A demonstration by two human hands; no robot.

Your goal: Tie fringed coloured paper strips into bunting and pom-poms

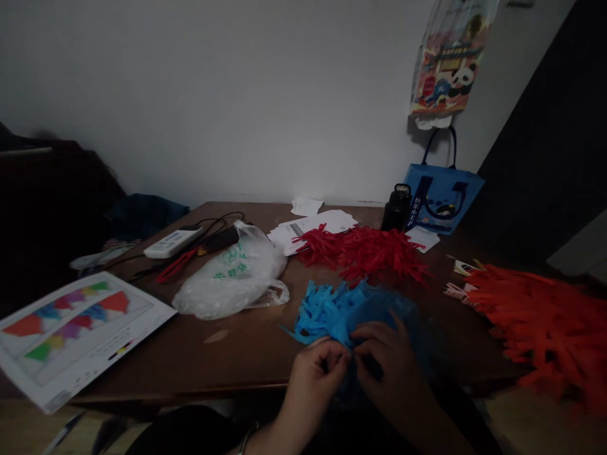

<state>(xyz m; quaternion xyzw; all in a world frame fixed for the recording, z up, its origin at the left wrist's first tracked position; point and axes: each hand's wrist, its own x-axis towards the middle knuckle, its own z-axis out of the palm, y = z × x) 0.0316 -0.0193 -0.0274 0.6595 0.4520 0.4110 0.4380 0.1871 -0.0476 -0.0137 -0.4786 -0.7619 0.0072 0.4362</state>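
Note:
A bundle of bright blue fringed streamers (327, 309) lies at the table's front edge, with darker, sheer blue material (393, 308) on its right side. My left hand (322, 366) pinches the near edge of the bundle between thumb and forefinger. Close beside it, my right hand (384, 347) is curled with its fingertips pinching the same blue material. The fingertips of both hands almost meet. Exactly what sits between them is too small and dark to make out. Behind the blue bundle lies a heap of red fringed streamers (370, 249).
Orange-red streamers (545, 322) spill over the table's right side. To the left are a white plastic bag (232, 278), a white power strip (173, 242) and a printed sheet picturing bunting (76, 335). Papers (317, 224), a black bottle (397, 208) and a blue tote bag (441, 196) stand behind.

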